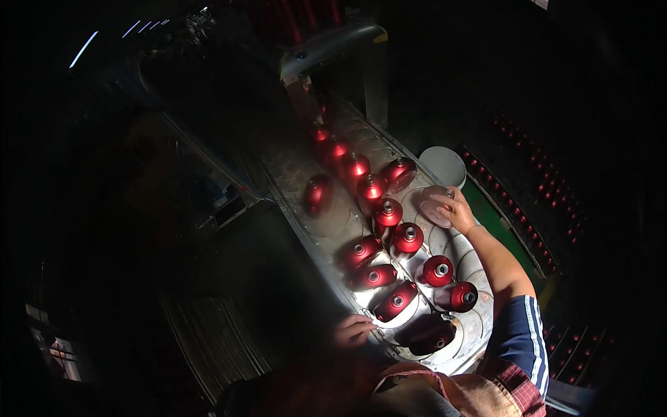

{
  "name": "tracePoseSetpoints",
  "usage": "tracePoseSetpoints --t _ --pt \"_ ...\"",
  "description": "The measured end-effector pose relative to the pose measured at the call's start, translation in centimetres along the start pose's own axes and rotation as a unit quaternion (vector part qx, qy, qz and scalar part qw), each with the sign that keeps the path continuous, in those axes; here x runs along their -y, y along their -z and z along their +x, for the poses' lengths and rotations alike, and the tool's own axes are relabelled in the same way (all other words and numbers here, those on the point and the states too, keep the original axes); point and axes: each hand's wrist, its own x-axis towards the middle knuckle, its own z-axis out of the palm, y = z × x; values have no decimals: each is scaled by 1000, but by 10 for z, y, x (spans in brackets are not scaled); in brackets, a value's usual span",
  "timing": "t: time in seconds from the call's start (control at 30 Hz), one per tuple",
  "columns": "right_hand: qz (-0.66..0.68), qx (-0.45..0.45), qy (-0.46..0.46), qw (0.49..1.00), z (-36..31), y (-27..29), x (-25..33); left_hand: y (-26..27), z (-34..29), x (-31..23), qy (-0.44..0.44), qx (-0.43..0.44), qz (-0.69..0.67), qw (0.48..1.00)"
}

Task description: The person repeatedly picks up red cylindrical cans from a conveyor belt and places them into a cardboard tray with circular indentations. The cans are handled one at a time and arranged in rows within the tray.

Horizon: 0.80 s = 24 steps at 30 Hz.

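Shiny red bottles with bare metal necks crowd a conveyor of curved metal plates [474, 267]. My right hand [455, 210] reaches to the belt's far right side, its fingers closed near the neck of a pale, pinkish bottle [432, 207]; the fingers hide part of it. Just left of that, a red bottle [400, 174] leans over. At the belt's near left edge my left hand [354, 329] rests with fingers stretched out, holding nothing I can see. Closest to it is a red flask-shaped bottle [397, 301], and a darker one [434, 336] sits in shadow at the near end.
A metal arch [333, 48] spans the belt's far end. Outside the right edge stands a white round tub [442, 167]. Racks of small red-glinting pieces [511, 208] lie farther right. Stacked flat sheets [212, 340] stand at lower left. Surroundings are very dark.
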Motion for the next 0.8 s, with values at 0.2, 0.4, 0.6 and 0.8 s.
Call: tracePoseSetpoints --t 0.2,0.4,0.6,0.8 --pt "-55 83 -31 995 9 -23 -8 50 -19 -2 84 -90 160 979" --pt "39 -4 -50 998 -12 40 96 50 22 -6 139 -72 -1 988" --pt "186 -154 -57 969 -207 101 195 9 45 -4 105 13 -113 988" --pt "240 -290 -228 898 -400 93 238 -57 48 -69 74 130 -177 973"
